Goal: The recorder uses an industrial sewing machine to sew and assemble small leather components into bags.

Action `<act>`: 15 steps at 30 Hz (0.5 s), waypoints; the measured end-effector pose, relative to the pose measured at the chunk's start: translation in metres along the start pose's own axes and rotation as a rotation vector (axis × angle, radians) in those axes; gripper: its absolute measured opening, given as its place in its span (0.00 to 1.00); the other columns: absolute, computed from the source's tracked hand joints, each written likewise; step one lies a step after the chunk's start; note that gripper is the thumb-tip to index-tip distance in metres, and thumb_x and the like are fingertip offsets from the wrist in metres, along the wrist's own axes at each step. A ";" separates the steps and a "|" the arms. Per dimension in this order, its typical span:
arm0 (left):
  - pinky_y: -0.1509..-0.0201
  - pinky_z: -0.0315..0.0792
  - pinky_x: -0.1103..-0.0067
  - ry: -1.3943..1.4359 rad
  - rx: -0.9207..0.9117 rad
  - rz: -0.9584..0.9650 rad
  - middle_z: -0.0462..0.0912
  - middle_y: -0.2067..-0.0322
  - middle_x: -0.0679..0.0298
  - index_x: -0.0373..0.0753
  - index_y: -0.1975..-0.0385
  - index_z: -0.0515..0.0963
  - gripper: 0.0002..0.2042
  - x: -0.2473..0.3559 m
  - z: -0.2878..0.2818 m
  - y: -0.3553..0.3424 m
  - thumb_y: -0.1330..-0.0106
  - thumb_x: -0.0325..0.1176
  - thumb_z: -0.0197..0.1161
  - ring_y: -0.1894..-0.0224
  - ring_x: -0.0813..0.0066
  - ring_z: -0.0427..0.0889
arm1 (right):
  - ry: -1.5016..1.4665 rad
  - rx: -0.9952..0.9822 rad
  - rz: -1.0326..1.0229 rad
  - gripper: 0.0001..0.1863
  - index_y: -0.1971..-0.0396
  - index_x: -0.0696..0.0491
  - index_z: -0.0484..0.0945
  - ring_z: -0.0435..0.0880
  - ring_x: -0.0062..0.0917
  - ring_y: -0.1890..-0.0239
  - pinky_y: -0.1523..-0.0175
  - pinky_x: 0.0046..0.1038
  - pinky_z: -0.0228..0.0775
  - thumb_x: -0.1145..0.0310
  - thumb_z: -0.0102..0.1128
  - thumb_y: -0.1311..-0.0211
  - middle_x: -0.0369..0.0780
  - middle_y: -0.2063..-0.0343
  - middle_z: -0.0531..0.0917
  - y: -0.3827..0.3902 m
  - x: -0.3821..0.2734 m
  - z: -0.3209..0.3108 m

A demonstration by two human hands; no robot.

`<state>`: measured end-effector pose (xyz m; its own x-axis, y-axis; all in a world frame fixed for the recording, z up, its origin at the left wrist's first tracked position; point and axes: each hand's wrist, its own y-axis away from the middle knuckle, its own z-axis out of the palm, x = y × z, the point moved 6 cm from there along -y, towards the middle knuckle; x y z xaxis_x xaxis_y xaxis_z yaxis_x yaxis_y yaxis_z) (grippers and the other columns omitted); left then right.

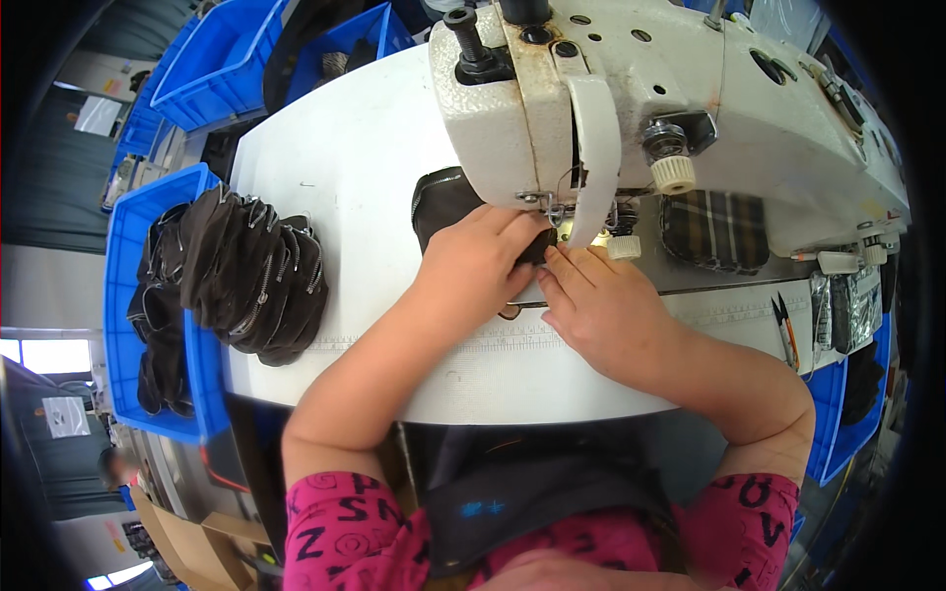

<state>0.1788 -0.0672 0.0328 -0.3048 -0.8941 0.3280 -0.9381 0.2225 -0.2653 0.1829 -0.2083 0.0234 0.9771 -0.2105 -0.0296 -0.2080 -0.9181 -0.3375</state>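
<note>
work in hand: stitching of a dark fabric piece [438,205] at a white sewing machine [503,128], judged from the placement. the piece lies at the center of the frame on the white table [365,128], its right part under the needle area [557,212]. a glinting line, possibly zipper teeth, runs along its upper edge.

hands: the left hand [468,261] lies across the piece, thumb spread from the fingers; the right hand [616,310] has its fingers together at the right end of the piece, just below the needle area. the two hands are close beside each other, tips nearly meeting. whether either pinches the cloth or merely presses it cannot be told.

progress: the piece is positioned at the machine and both hands are on it; the seam itself is hidden, so the share already stitched is undetermined. finishing the seam and taking the piece out appear to remain.

surroundings: a pile of dark zippered pieces [256,276] stands at left of the frame, partly over a blue bin [120,340]; whether finished or waiting cannot be established. a plaid fabric piece [714,231] lies at right, below the machine arm. snips [785,330] lie at far right, near a clear plastic packet [853,310].
</note>
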 end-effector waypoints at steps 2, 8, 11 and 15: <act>0.53 0.79 0.67 0.086 -0.016 -0.040 0.82 0.55 0.60 0.41 0.51 0.80 0.21 -0.006 -0.005 0.004 0.47 0.29 0.73 0.51 0.55 0.83 | -0.019 0.007 0.012 0.20 0.52 0.66 0.82 0.85 0.39 0.52 0.47 0.38 0.77 0.66 0.62 0.37 0.54 0.53 0.85 0.001 0.004 0.001; 0.51 0.78 0.66 0.177 -0.036 -0.168 0.85 0.55 0.57 0.42 0.51 0.82 0.17 -0.025 -0.010 0.006 0.40 0.33 0.74 0.52 0.51 0.84 | -0.050 0.060 0.151 0.08 0.64 0.54 0.80 0.83 0.35 0.70 0.63 0.37 0.76 0.67 0.66 0.40 0.40 0.71 0.82 -0.004 0.029 0.001; 0.53 0.79 0.67 0.211 0.000 -0.162 0.85 0.57 0.57 0.39 0.54 0.80 0.14 -0.028 -0.006 0.003 0.38 0.33 0.74 0.56 0.53 0.85 | 0.077 0.119 0.208 0.09 0.66 0.51 0.77 0.81 0.35 0.76 0.70 0.35 0.73 0.69 0.69 0.43 0.37 0.77 0.78 -0.005 0.040 0.010; 0.57 0.79 0.67 0.181 0.079 -0.095 0.84 0.61 0.59 0.36 0.58 0.77 0.15 -0.026 -0.004 0.003 0.39 0.34 0.75 0.59 0.55 0.84 | 0.130 0.283 0.165 0.14 0.61 0.50 0.77 0.81 0.33 0.76 0.71 0.32 0.72 0.69 0.71 0.46 0.35 0.76 0.78 -0.014 0.036 0.000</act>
<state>0.1832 -0.0413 0.0274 -0.2464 -0.8239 0.5103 -0.9505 0.1025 -0.2934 0.2207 -0.2026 0.0268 0.9139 -0.4059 0.0080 -0.3246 -0.7425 -0.5860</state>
